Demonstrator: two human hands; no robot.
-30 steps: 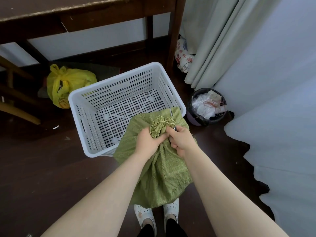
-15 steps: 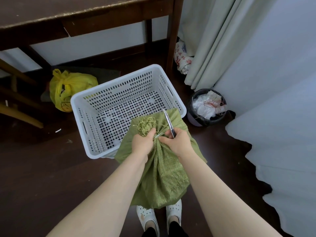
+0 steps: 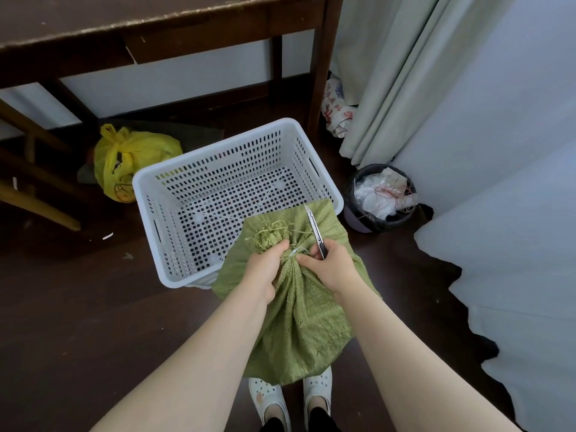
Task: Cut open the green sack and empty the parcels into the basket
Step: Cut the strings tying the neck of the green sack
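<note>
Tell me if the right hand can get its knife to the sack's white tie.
Probably yes: the right hand holds the knife beside the white tie, which lies bare between it and the left hand gripping the sack.

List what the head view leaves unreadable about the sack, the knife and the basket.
- Parcels: head view, hidden inside the green sack; their count and shape are unknown.
- Tie at the sack's neck: head view, too small to make out and partly covered by the left hand and right hand.
- Knife handle: head view, hidden inside the right hand's grip.
- Basket, near right corner: head view, covered by the sack.
</note>
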